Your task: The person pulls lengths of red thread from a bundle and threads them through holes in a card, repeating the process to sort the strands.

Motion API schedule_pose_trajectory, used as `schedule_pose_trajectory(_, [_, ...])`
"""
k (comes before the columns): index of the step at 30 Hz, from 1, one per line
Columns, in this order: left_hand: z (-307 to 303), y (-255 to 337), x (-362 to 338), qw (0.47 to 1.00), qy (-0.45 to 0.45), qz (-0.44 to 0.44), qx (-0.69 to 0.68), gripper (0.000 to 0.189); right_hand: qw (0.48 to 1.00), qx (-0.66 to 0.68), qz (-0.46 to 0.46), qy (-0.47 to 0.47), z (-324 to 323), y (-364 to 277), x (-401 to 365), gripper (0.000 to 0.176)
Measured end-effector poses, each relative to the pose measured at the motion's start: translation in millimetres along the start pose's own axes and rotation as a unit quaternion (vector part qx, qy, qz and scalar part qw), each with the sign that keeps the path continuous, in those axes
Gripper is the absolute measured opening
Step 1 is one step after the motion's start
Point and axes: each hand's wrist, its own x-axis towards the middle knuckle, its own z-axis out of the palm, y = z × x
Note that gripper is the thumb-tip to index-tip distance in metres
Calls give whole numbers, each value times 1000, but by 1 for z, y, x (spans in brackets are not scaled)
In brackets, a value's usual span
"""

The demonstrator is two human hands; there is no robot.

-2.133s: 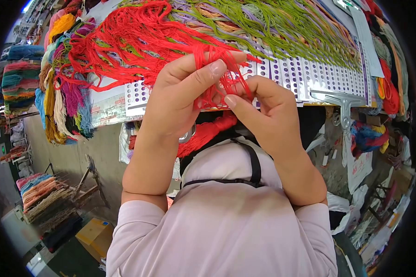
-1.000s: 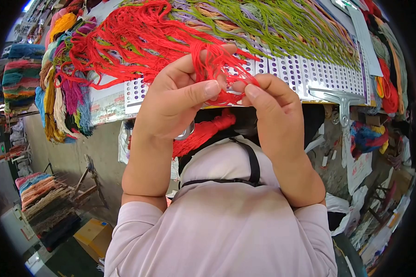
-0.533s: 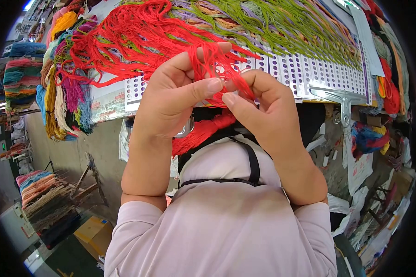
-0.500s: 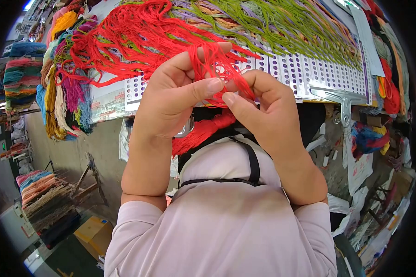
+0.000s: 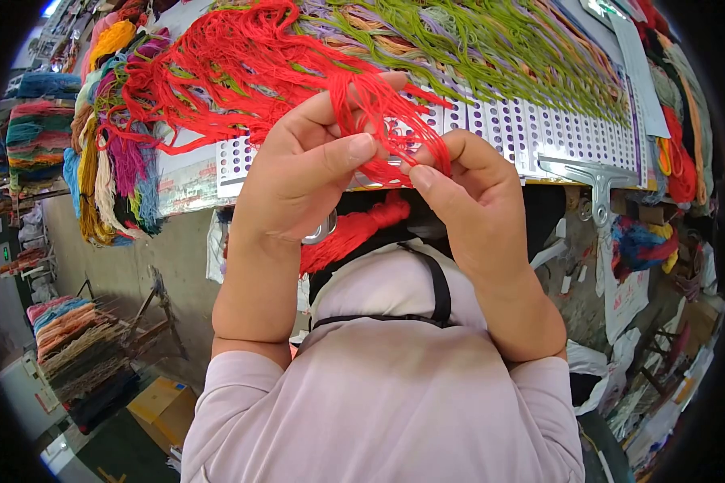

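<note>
A loop of red thread [image 5: 391,113] is stretched between my two hands, in front of the table's near edge. It hangs over the raised fingers of my left hand [image 5: 298,161], whose thumb points toward the strands. My right hand [image 5: 475,181] pinches the other end of the loop between thumb and bent index finger. Behind my left hand a large loose pile of red thread [image 5: 225,72] lies across the table. Below the hands, a bundle of red thread [image 5: 354,229] rests near my lap, partly hidden by my left forearm.
Green and mixed-colour threads [image 5: 475,48] cover the table's far side. White cards with rows of holes [image 5: 524,133] lie under them, with a metal clip [image 5: 592,177] at the right edge. Multicoloured skeins [image 5: 109,169] hang at the left corner. A yarn-laden rack [image 5: 80,346] and cardboard box [image 5: 163,410] stand lower left.
My right hand has shifted a little to the right, drawing the red loop wider and straighter. My left hand stays almost in place, with the thread still over its fingers.
</note>
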Motion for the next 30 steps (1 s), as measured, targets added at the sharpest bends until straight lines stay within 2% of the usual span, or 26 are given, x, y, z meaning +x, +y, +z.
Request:
schedule_pose_trajectory(2, [-6, -2, 1, 1000, -15, 3, -9, 68, 1000, 7, -8, 5, -2, 5, 2, 9])
schedule_pose_trajectory(4, [-9, -3, 1, 998, -37, 18, -40, 67, 995, -40, -90, -22, -8, 12, 6, 8])
schedule_pose_trajectory(8, [-3, -1, 0, 999, -9, 38, -25, 57, 994, -57, -97, -18, -5, 8, 5, 7])
schedule_pose_trajectory(10, [-5, -2, 0, 998, -22, 58, -13, 55, 998, -9, -54, -14, -2, 7, 2, 8])
schedule_pose_trajectory(13, [-1, -1, -1, 999, 13, 50, 10, 61, 999, 15, -39, -18, -1, 5, 1, 10])
schedule_pose_trajectory(17, [-8, -2, -2, 999, -9, 47, 3, 56, 999, 28, -10, -13, -2, 2, 1, 11])
schedule_pose_trajectory(20, [-4, -2, -2, 998, -15, 46, -28, 50, 1000, -13, -9, -9, 0, 2, 3, 13])
schedule_pose_trajectory(22, [1, -1, -2, 998, 35, 59, 3, 44, 998, -64, -14, -13, 1, 6, 5, 15])
schedule_pose_trajectory(25, [1, -3, -1, 995, 35, 82, 43, 38, 998, -67, -12, -7, 6, 4, 7, 16])
schedule_pose_trajectory(30, [5, -4, 1, 992, 39, 104, 54, 40, 996, -82, 15, 10, 7, 5, 8, 14])
